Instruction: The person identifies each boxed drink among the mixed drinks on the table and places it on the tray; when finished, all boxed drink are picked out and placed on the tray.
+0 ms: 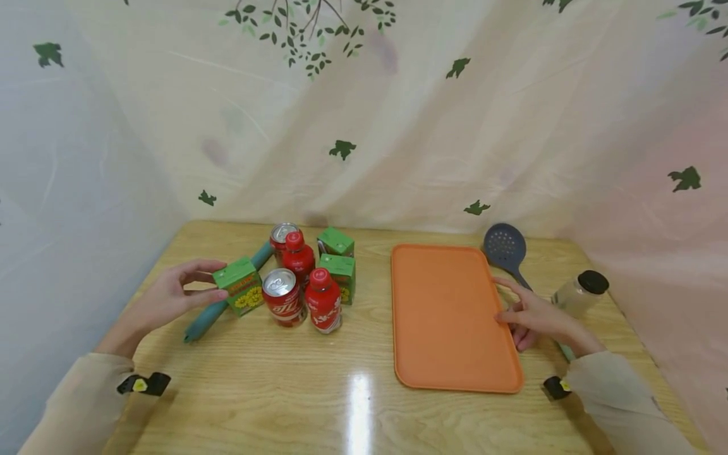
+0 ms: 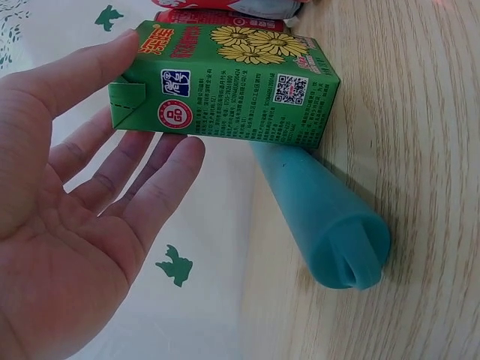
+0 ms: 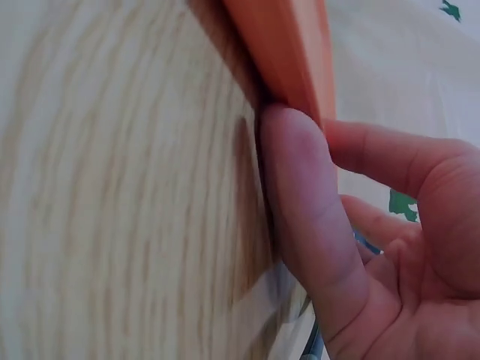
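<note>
At the left of the table, my left hand (image 1: 170,294) pinches a green drink carton (image 1: 241,291) with yellow flowers between thumb and fingers. In the left wrist view the carton (image 2: 232,86) stands upright, its base close to the tabletop. A teal cylindrical rod (image 1: 207,319) with a looped end lies just beside it. Over on the right, my right hand (image 1: 534,316) grips the right edge of an orange rectangular tray (image 1: 455,322). In the right wrist view, the thumb lies low against the tray's edge (image 3: 289,60) while another finger touches its upper side.
Beside the carton stand red soda cans (image 1: 284,300), red bottles (image 1: 324,303) and two more green cartons (image 1: 344,268). A dark slotted skimmer (image 1: 505,246) lies behind the right hand, its handle partly hidden. A clear jar with a black lid (image 1: 593,282) stands at the right.
</note>
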`<state>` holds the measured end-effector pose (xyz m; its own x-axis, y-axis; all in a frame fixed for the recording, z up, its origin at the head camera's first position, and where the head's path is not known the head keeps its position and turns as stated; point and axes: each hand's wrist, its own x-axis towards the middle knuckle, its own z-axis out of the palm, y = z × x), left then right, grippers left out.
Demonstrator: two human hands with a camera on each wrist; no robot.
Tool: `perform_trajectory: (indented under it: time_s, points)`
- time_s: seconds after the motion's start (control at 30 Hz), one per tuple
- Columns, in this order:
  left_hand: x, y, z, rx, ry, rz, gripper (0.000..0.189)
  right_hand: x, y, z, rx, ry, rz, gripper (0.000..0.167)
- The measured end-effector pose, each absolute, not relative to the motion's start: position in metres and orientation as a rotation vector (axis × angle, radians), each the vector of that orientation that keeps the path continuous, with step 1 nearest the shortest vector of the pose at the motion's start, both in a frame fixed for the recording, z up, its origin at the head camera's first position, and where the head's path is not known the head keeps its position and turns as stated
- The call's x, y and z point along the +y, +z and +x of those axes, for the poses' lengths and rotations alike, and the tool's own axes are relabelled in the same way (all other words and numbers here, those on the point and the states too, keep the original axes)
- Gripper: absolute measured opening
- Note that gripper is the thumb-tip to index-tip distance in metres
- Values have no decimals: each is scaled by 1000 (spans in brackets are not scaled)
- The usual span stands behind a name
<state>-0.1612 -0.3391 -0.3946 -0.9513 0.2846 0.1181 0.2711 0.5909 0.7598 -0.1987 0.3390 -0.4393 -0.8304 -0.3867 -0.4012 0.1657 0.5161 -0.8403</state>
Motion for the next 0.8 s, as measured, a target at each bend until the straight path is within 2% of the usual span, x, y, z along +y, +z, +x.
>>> perform_trajectory:
  time_s: [0.33, 0.8]
  points:
    - [-338, -396, -161, 2793, 1341, 528, 48, 342, -437, -198, 2129, -1498, -92, 83]
    - [-335, -398, -165, 2790, 1359, 513, 49, 347, -439, -197, 2048, -1548, -101, 82]
